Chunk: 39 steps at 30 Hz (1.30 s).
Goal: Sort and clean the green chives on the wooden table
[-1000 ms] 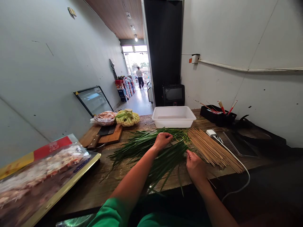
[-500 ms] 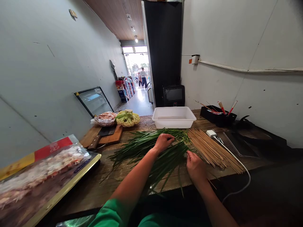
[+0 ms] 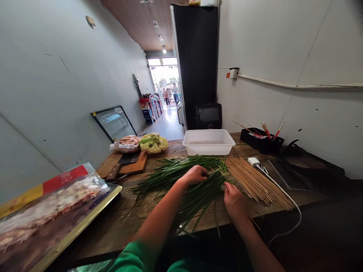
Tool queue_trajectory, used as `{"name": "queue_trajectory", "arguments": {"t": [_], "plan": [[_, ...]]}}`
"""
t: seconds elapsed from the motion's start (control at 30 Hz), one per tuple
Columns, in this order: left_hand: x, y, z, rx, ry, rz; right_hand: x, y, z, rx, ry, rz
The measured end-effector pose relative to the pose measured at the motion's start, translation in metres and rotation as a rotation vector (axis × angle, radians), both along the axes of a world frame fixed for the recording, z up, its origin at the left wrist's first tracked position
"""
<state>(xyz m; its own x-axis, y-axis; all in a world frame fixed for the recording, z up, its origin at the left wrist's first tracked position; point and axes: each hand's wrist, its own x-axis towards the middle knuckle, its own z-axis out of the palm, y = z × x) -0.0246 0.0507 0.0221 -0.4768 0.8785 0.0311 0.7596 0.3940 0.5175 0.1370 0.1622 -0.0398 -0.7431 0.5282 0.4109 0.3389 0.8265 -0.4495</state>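
Note:
Long green garlic chives [image 3: 198, 196] lie on the wooden table in front of me, with a second pile of garlic chives [image 3: 170, 168] just behind. My left hand [image 3: 195, 175] is closed at the upper side of the front bunch, fingers curled down near its cut ends. My right hand [image 3: 235, 198] pinches a bamboo skewer [image 3: 255, 223] at the right end of that bunch. Only the skewer's rear end shows, below my wrist; its tip is hidden. Many loose bamboo skewers [image 3: 258, 183] lie to the right of my right hand.
A white plastic tub [image 3: 208, 150] stands behind the chives. At the left are a cauliflower [image 3: 154, 143], a bagged food item [image 3: 126, 144], a cleaver [image 3: 115, 170] on a board, and a large printed package [image 3: 56, 211]. A white charger [image 3: 253, 162] with cable and a black tray [image 3: 249, 139] sit right.
My left hand's fingers have lowered a little onto the front bunch. My right hand stays almost in place. The whole view has shifted slightly, and people outside the doorway have moved.

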Motion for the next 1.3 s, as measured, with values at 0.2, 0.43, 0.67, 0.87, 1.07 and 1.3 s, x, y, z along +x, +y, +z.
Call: {"name": "queue_trajectory", "arguments": {"t": [0.2,0.43,0.67,0.87,1.07,1.3], "plan": [[-0.017,-0.018,0.005,-0.119,-0.020,-0.010,0.000,0.001,-0.001,0.018,-0.008,0.000],[-0.012,-0.012,0.002,-0.054,-0.085,-0.033,0.001,0.001,0.000,0.030,0.001,-0.012],[-0.016,-0.012,-0.002,-0.032,-0.119,-0.001,0.000,0.002,-0.001,0.022,0.029,0.006],[-0.024,-0.021,0.001,-0.038,-0.203,-0.025,0.001,0.002,0.000,0.021,0.011,0.005],[-0.034,-0.035,0.013,-0.024,-0.313,0.015,0.001,0.002,0.001,0.007,0.013,0.012],[-0.034,-0.038,0.019,0.007,-0.241,0.079,0.000,0.002,-0.001,0.006,0.047,-0.002]]}}
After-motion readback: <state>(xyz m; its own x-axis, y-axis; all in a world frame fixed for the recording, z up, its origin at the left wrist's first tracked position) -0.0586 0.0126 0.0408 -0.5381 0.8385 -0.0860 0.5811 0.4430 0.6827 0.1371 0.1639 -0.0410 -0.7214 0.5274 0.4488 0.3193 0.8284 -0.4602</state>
